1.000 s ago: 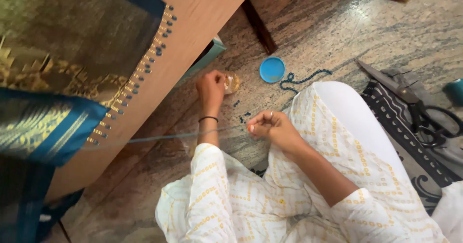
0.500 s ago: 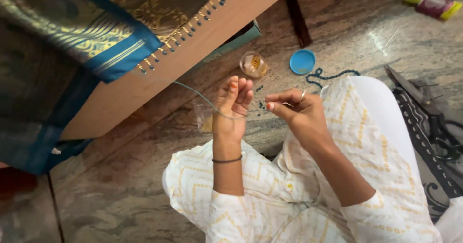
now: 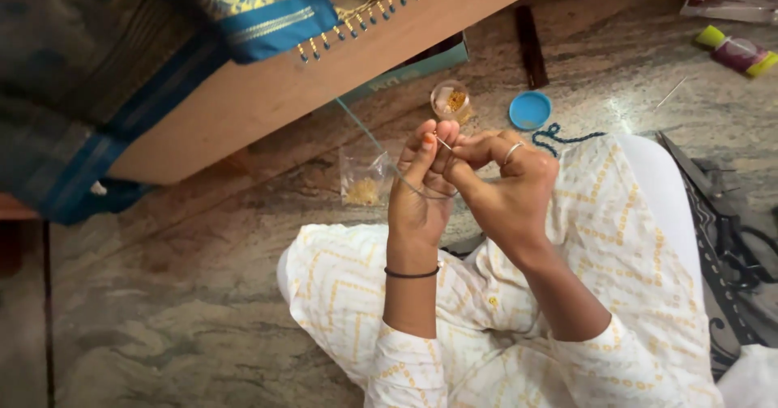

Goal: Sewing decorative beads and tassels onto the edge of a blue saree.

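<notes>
My left hand (image 3: 420,189) and my right hand (image 3: 502,185) meet in front of me above my lap, fingertips touching. Between the fingertips sits a thin needle (image 3: 443,141); my right hand pinches it while my left thumb and forefinger close on it too. A pale thread (image 3: 366,130) runs from the hands up to the beaded edge (image 3: 369,11) of blue and gold cloth (image 3: 243,7) stretched on a wooden frame (image 3: 324,76). A black band circles my left wrist, a ring sits on my right hand.
On the stone floor lie a small clear jar of gold beads (image 3: 451,100), a blue lid (image 3: 530,110), a clear bag of beads (image 3: 363,179), a dark blue cord (image 3: 567,136), a teal box (image 3: 421,66), and scissors (image 3: 729,222) on a patterned mat at right.
My left hand came back from the floor by the bead jar and rose to meet my right hand; both now hold the needle close together, and the view has moved nearer.
</notes>
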